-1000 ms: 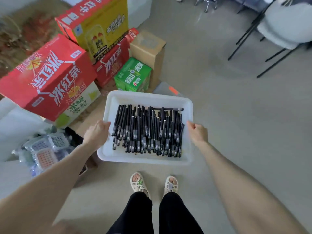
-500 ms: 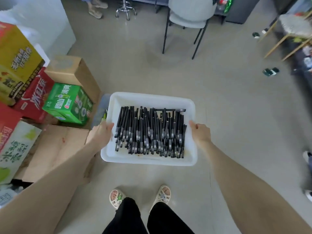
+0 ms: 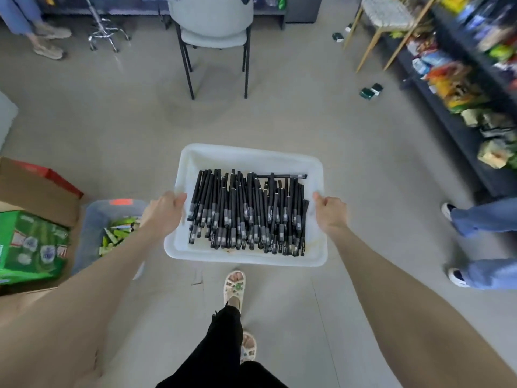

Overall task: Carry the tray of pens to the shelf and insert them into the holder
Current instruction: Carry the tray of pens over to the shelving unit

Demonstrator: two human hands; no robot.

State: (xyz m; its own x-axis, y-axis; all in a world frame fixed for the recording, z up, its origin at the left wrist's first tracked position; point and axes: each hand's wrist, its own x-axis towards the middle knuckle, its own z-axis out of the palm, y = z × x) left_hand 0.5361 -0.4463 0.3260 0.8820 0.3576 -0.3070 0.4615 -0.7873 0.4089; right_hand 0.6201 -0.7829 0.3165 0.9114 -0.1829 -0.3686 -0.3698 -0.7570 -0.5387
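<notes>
Left hand (image 3: 165,212), right hand (image 3: 330,212) gripping pen tray (image 3: 246,156) rims, fingers hidden underneath

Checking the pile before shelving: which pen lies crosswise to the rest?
The crosswise pen at the far edge of the pens in the tray; the others point away.

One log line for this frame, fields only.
phase: carrying | left hand: grips tray | right hand: grips tray | pens: in tray | shelf: ahead-right

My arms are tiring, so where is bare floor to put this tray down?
Bare floor lies ahead, between the white tray and the grey chair. Crowded: cartons and bin left; shelf and someone's legs right.
</notes>
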